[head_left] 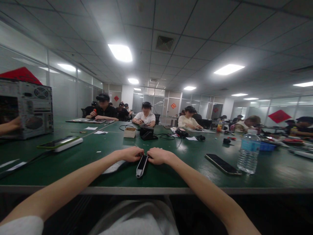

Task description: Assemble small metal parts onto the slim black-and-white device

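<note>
On a glossy green worktop (168,179), just below centre frame, left grip (133,153) and right grip (157,155) clasp a slim black-and-white oblong device (141,165).

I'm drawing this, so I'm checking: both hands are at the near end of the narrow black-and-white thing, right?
Not the near end: the head view shows the left hand and right hand both at the far end of the narrow black-and-white thing.

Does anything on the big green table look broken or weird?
The computer case at the picture's far left looks odd: its side seems open, showing the dark inside. I see no spill; the bottle stands upright.
</note>
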The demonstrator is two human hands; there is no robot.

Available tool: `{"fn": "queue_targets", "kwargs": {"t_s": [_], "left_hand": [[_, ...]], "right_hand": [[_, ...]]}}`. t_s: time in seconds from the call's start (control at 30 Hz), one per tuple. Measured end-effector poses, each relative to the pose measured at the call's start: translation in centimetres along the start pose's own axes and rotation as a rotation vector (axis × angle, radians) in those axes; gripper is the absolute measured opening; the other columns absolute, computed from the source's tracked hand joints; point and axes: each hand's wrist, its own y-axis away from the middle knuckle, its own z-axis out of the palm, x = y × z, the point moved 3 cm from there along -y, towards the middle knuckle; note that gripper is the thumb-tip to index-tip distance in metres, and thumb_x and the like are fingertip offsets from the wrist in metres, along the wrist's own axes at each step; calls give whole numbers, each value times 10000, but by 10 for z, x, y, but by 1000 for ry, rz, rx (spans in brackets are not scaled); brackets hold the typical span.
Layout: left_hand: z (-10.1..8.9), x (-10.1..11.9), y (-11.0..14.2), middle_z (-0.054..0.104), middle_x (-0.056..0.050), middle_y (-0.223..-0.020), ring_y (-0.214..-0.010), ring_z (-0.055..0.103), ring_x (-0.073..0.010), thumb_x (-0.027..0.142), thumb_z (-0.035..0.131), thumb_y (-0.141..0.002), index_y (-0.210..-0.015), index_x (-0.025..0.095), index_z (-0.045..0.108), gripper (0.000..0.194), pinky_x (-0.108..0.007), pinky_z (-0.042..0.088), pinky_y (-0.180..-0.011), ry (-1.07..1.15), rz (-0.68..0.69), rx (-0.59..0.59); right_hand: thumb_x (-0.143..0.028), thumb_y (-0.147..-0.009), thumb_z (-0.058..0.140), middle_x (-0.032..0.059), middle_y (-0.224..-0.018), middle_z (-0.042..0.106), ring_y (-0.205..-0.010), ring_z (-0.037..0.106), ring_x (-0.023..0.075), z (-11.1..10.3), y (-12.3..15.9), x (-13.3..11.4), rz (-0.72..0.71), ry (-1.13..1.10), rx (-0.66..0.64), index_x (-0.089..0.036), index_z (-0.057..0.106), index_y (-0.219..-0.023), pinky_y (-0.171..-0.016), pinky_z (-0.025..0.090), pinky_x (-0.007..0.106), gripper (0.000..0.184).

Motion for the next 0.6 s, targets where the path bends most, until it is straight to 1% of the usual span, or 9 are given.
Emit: {"fn": "queue_targets", "kwargs": {"t_s": [0.1, 0.23, 0.37, 0.6], "left_hand": [[2, -2, -1, 661, -32, -843, -769, 612, -179, 190, 524, -842, -924, 189, 593, 107, -240, 429, -649, -24, 6, 18], [2, -3, -2, 661, -27, -837, -762, 609, -176, 190, 539, -836, -908, 193, 605, 98, -236, 423, -643, -35, 14, 24], [-1, -6, -1, 667, -13, -815, -728, 608, -158, 199, 556, -833, -891, 197, 623, 89, -221, 416, -618, -22, -14, 12], [-5, -8, 0, 686, -5, -806, -714, 622, -142, 221, 588, -842, -892, 196, 651, 84, -205, 416, -620, -1, -30, 33]], "right_hand": [[-301, -885, 451, 162, -1031, 684, -910, 656, 261, 0, 0, 3, 4, 0, 10, -134, 672, -993, -690, 479, 308, 297], [-292, -870, 474, 133, -993, 700, -883, 655, 238, 2, -2, 7, -28, -6, 23, -155, 682, -961, -665, 452, 282, 265], [-300, -873, 475, 119, -985, 705, -863, 653, 227, 4, -5, 10, -41, -12, 30, -162, 682, -961, -629, 423, 268, 264], [-331, -895, 467, 109, -1003, 702, -874, 646, 222, 7, -8, 14, -43, -32, 27, -175, 678, -987, -627, 409, 261, 278]]}}
